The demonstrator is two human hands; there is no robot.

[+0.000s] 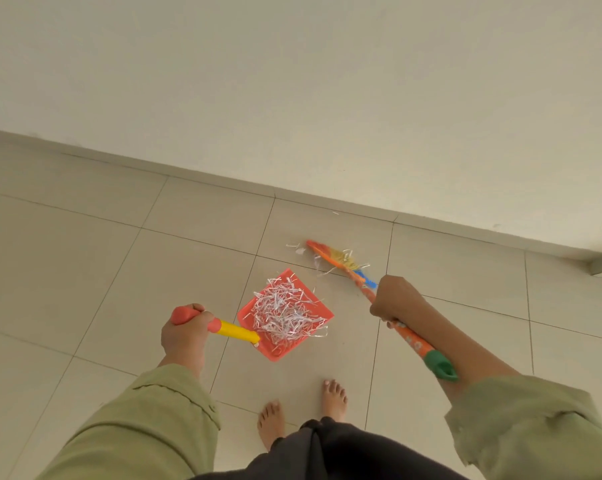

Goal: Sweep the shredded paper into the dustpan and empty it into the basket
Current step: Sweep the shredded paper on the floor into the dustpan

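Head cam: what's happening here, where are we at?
A person stands barefoot on a tiled floor, sweeping up. The left hand grips the handle of a red dustpan, which already holds a pile of shredded paper. The right hand grips a small broom, its bristles on the floor beyond the pan among a few loose strips. A stray scrap lies near the wall. No basket is in view.

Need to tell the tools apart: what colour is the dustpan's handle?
Yellow with a red grip, on the dustpan handle, seen in the head view.
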